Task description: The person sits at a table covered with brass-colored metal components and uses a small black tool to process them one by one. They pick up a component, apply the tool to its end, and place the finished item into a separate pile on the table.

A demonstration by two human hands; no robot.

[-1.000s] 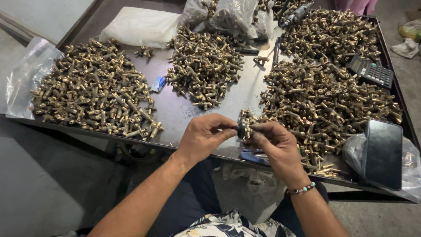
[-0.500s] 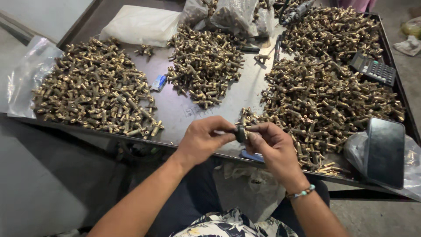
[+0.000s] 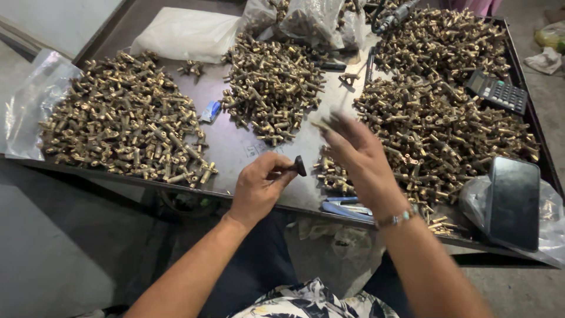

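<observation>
My left hand (image 3: 259,187) is closed around a small dark tool (image 3: 296,166), thumb and fingers pinching its shaft so its dark head pokes out toward the right. It hovers over the near edge of the metal table (image 3: 235,144), just in front of the middle heap of brass fittings (image 3: 272,85). My right hand (image 3: 360,162) is raised a little higher and to the right of the left one, blurred; its fingertips hold a small brass fitting (image 3: 327,122), though I cannot tell exactly how tight the pinch is. The two hands are apart, not touching.

Taking the middle heap as my landmark: a second broad heap (image 3: 123,132) lies to its left, and the largest heap (image 3: 441,126) spreads to its right, behind my right hand. A black calculator (image 3: 497,92) rests on the far right of that heap. A dark phone (image 3: 513,201) stands at the table's near right corner on a clear plastic bag (image 3: 550,221). A white bag (image 3: 185,34) lies behind the middle heap, to its left.
</observation>
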